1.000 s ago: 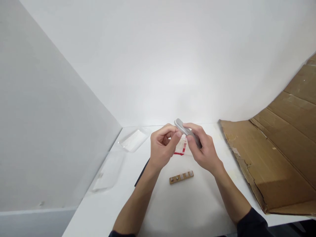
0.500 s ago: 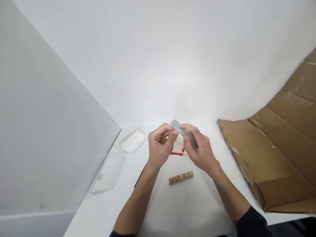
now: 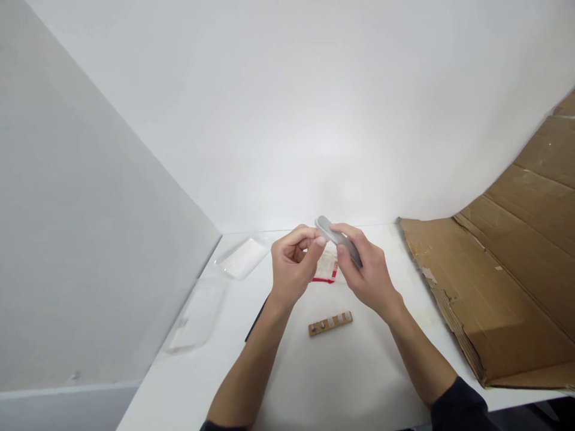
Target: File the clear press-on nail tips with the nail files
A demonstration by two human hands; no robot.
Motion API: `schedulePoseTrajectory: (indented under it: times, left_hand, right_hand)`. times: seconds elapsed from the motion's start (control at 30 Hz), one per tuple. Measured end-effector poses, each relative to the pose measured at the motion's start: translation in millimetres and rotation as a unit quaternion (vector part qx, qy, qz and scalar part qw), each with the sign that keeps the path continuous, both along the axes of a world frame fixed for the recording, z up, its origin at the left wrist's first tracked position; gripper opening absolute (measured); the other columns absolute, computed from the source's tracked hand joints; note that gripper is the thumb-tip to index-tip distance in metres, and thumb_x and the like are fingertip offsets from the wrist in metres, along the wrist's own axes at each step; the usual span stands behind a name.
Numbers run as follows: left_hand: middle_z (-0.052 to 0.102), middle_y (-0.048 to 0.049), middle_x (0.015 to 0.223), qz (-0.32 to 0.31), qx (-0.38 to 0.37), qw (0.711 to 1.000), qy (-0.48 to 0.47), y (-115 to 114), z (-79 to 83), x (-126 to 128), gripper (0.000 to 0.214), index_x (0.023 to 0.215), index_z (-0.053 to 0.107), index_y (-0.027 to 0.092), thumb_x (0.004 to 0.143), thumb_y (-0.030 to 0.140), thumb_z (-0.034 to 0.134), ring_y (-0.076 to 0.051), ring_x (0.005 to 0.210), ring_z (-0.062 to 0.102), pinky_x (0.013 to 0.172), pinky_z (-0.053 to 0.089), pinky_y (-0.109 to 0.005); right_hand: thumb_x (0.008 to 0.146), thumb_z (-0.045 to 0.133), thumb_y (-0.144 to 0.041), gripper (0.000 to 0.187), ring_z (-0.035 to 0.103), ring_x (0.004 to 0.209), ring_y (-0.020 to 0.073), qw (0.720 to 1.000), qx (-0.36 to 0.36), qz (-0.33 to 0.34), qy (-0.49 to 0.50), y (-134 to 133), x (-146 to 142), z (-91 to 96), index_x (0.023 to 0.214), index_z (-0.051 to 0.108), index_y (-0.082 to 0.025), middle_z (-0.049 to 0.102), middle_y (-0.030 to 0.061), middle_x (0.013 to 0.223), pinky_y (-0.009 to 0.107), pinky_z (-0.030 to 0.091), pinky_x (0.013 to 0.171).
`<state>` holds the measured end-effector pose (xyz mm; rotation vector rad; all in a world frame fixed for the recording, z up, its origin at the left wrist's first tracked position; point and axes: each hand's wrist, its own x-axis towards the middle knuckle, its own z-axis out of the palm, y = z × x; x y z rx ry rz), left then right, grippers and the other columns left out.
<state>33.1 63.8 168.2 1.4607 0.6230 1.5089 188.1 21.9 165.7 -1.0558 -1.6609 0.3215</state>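
A slim grey handheld device (image 3: 327, 229) with rounded ends is held at a slant above the table. My right hand (image 3: 372, 276) grips its lower part, fingers along the top and thumb beneath. My left hand (image 3: 291, 270) is closed in a pinch at the device's upper left end. Whatever sits between the left thumb and forefinger is hidden or too small to make out. Below the hands lies a narrow brown holder (image 3: 330, 324) bearing several small bits, some metallic, others pale. Partly behind the hands is a white packet with red edging (image 3: 326, 267).
Two clear plastic trays, one farther back (image 3: 242, 257) and one nearer (image 3: 195, 317), lie at the left of the white table (image 3: 341, 383). A dark, thin object (image 3: 256, 322) shows beside my left forearm. Open cardboard (image 3: 498, 299) stands at the right.
The device and both hands have shifted very slightly to the right. Each hand keeps its hold, and the things on the table stay where they were.
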Motion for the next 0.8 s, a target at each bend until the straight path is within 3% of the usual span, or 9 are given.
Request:
schedulePoseTrajectory:
  times: [0.1, 0.2, 0.3, 0.43, 0.57, 0.63, 0.7, 0.8]
  left_hand:
    - [0.052, 0.0061, 0.059, -0.047, -0.035, 0.998, -0.014, 0.4, 1.4, -3.8, 0.027, 0.083, 0.072, 0.017, 0.093, 0.041, 0.079, 0.000, 0.033, 0.026, 0.031, 0.015, -0.018]
    - [0.036, 0.0101, 0.052, -0.121, -0.101, 0.987, -0.011, 0.9, 4.4, -8.7, 0.029, 0.081, 0.071, 0.018, 0.091, 0.043, 0.081, 0.000, 0.035, 0.019, 0.032, 0.012, -0.017]
    - [0.030, 0.0109, 0.051, -0.164, -0.137, 0.977, -0.007, 0.0, 8.5, -12.5, 0.032, 0.079, 0.070, 0.017, 0.089, 0.044, 0.082, -0.001, 0.037, 0.016, 0.033, 0.011, -0.017]
    - [0.031, 0.0108, 0.052, -0.199, -0.163, 0.966, -0.016, -1.0, 12.8, -14.4, 0.032, 0.078, 0.068, 0.017, 0.086, 0.044, 0.084, 0.000, 0.038, 0.013, 0.032, 0.010, -0.016]
    - [0.029, 0.0120, 0.051, -0.228, -0.172, 0.958, -0.018, 2.6, 12.6, -14.5, 0.033, 0.081, 0.069, 0.018, 0.083, 0.046, 0.085, -0.001, 0.036, 0.012, 0.031, 0.010, -0.017]
    - [0.029, 0.0118, 0.051, -0.208, -0.157, 0.965, -0.003, 4.6, 11.1, -14.1, 0.035, 0.079, 0.068, 0.018, 0.085, 0.048, 0.084, -0.001, 0.036, 0.013, 0.032, 0.011, -0.018]
    - [0.033, 0.0102, 0.051, -0.149, -0.115, 0.982, 0.033, 5.2, 9.5, -13.3, 0.034, 0.078, 0.068, 0.017, 0.089, 0.047, 0.081, -0.002, 0.037, 0.019, 0.034, 0.014, -0.019]
    - [0.043, 0.0057, 0.058, -0.037, -0.025, 0.995, 0.093, 3.2, 7.6, -11.6, 0.029, 0.079, 0.071, 0.017, 0.092, 0.042, 0.079, -0.005, 0.046, 0.032, 0.039, 0.024, -0.020]
  right_hand:
    - [0.109, 0.049, -0.028, 0.030, 0.046, 0.056, 0.0112, 0.997, -0.008, -0.056, 0.049, 5.0, 4.1, -2.5, 0.137, 0.061, -0.028, 0.064, -0.0023, 0.083, 0.026, 0.045, 0.057]
    - [0.110, 0.049, -0.029, 0.030, 0.040, 0.052, 0.0113, 0.996, 0.008, -0.016, 0.083, 5.9, 9.3, -4.1, 0.138, 0.059, -0.028, 0.046, -0.0074, 0.069, 0.025, 0.039, 0.052]
    - [0.109, 0.052, -0.028, 0.030, 0.041, 0.053, 0.0103, 0.998, 0.028, 0.052, 0.033, 4.0, 10.5, -3.9, 0.137, 0.060, -0.029, 0.054, -0.0064, 0.073, 0.025, 0.039, 0.052]
    - [0.108, 0.050, -0.023, 0.031, 0.045, 0.054, 0.0104, 0.999, 0.039, 0.004, 0.006, 1.8, 5.3, -3.3, 0.137, 0.061, -0.028, 0.064, -0.0033, 0.081, 0.026, 0.044, 0.055]
    - [0.107, 0.050, -0.021, 0.034, 0.048, 0.053, 0.0098, 0.997, 0.061, 0.055, 0.006, -0.1, 3.3, -3.3, 0.138, 0.060, -0.029, 0.070, -0.0019, 0.088, 0.026, 0.045, 0.053]
    - [0.108, 0.051, -0.021, 0.033, 0.051, 0.055, 0.0102, 0.999, 0.044, 0.025, -0.011, -0.2, 5.4, -2.6, 0.138, 0.061, -0.029, 0.072, -0.0009, 0.091, 0.026, 0.048, 0.056]
    - [0.108, 0.050, -0.021, 0.033, 0.056, 0.060, 0.0118, 0.999, 0.031, -0.025, -0.018, -0.6, 7.8, -1.1, 0.138, 0.062, -0.029, 0.074, 0.0006, 0.096, 0.028, 0.052, 0.061]
    - [0.108, 0.051, -0.022, 0.035, 0.065, 0.070, 0.0140, 0.999, 0.037, -0.014, -0.034, -2.0, 9.1, 1.3, 0.140, 0.061, -0.031, 0.077, 0.0025, 0.106, 0.029, 0.056, 0.067]
